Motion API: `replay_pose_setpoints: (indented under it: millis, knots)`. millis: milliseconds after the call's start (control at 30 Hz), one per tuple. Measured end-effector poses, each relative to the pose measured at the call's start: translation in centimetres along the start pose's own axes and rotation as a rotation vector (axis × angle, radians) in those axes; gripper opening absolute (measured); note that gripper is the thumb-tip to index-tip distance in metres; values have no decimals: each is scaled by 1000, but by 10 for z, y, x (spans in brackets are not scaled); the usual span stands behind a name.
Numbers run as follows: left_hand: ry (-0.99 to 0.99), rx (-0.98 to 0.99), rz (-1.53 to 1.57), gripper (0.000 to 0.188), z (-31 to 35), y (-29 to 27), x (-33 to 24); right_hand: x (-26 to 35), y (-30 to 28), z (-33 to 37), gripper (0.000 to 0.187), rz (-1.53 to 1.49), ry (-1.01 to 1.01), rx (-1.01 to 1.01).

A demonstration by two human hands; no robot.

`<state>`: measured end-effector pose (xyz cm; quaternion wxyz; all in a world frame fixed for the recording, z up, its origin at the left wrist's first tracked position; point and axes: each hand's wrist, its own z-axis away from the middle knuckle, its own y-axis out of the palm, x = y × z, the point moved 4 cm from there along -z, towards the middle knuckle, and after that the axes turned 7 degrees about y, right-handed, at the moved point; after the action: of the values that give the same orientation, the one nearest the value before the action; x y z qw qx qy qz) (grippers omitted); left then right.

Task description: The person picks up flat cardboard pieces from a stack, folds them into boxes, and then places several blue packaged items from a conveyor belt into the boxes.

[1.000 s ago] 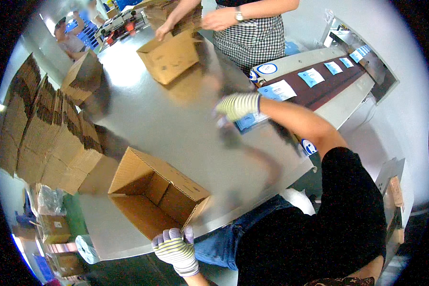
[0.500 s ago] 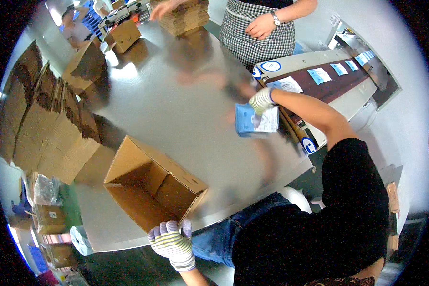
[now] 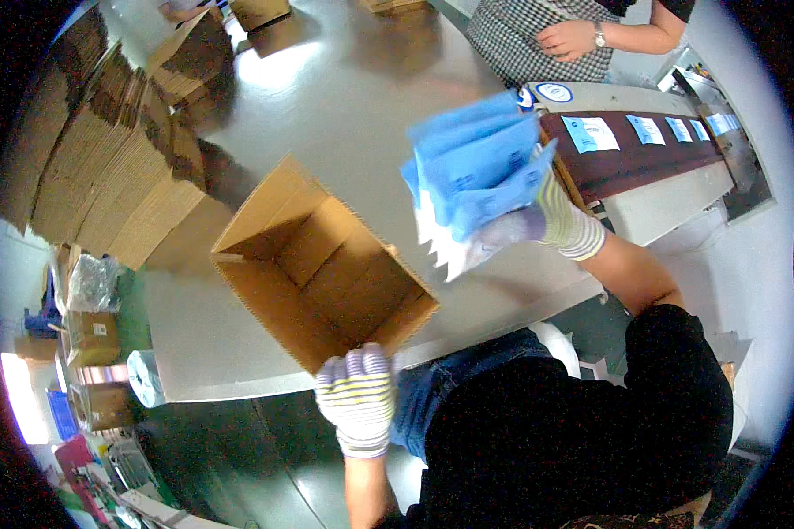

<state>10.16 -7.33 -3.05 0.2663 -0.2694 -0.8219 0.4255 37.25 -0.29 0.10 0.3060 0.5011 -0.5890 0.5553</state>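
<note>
Fingers of my right hand (image 3: 566, 219) clutch blue packets (image 3: 478, 167), fanned so loosely some could slip; my left hand (image 3: 356, 397) grips the near carton (image 3: 344, 278).

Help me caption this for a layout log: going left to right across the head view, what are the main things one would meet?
Stacked cardboard → open cardboard box → blue-and-white packets gripped by the right hand → dark red conveyor belt.
</note>
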Motion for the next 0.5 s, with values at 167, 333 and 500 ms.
replay_pose_setpoints:
  millis: [167,333,500]
  knots:
    - [32,102,-20,13,-3,-8,-9,94,72,-39,54,210,-694,318]
    - [-13,194,-63,10,-8,-13,-5,58,162,-67,39,1114,-357,352]
    - [47,186,-107,9,-5,-12,-14,15,180,-41,39,1158,-194,834]
